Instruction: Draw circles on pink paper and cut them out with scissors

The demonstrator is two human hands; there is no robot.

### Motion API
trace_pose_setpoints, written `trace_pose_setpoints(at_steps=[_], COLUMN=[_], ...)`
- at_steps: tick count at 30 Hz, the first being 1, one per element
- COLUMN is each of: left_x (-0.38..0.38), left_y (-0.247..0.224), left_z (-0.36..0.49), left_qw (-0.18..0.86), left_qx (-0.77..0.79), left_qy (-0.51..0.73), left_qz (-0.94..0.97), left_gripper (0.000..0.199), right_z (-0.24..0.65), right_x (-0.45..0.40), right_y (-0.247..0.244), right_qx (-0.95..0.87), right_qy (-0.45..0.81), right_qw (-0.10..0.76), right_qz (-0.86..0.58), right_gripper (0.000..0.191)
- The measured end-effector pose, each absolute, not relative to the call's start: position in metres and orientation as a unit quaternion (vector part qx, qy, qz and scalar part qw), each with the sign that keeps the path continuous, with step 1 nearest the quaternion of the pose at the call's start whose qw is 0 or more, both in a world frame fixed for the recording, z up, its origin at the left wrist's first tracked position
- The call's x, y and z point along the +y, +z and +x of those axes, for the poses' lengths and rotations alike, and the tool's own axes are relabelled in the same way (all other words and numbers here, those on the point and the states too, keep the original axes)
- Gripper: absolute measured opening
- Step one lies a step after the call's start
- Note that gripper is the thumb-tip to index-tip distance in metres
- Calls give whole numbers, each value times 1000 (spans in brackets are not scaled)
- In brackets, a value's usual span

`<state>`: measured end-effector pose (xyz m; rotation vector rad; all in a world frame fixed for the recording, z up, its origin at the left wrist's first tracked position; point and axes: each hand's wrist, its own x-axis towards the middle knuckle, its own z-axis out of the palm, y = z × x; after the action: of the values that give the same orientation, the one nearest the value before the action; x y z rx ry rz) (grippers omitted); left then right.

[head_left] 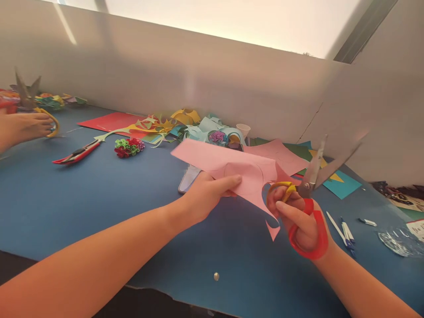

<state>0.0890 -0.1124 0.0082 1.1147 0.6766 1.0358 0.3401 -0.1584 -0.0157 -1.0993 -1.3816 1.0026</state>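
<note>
My left hand (212,190) pinches a sheet of pink paper (248,181) between thumb and fingers, above the table. A circle is pencilled on the sheet, and a curved cut-out runs along its right edge, with a pointed scrap hanging below. Just right of the sheet, my right hand (298,212) is closed around a pair of scissors (309,183) with red and yellow handles. Their blades are spread and point up and away from the paper. A phone (189,178) lies partly hidden under the sheet.
Paper scraps (205,128) and another pink sheet (276,154) lie along the wall. A red cutter (77,152) and a paper flower cluster (129,147) sit left. A drawing compass (341,232) lies right. Another person's hand (23,128) holds scissors at far left.
</note>
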Motion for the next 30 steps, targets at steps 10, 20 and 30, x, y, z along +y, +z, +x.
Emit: trace_pose_setpoints(at_steps=[10, 20, 30], left_x=[-100, -102, -116], left_y=[34, 23, 18], left_z=[65, 71, 79], left_qw=[540, 587, 529], left_qx=[136, 149, 288], left_qy=[626, 572, 506], left_qz=[546, 553, 617], left_gripper=[32, 25, 53], right_z=[329, 328, 324], right_x=[-175, -174, -173], right_y=[-13, -5, -5], right_qx=[-622, -627, -642], right_qy=[547, 568, 515], right_qw=[289, 278, 330], right_qz=[-479, -455, -463], right_gripper=[46, 53, 53])
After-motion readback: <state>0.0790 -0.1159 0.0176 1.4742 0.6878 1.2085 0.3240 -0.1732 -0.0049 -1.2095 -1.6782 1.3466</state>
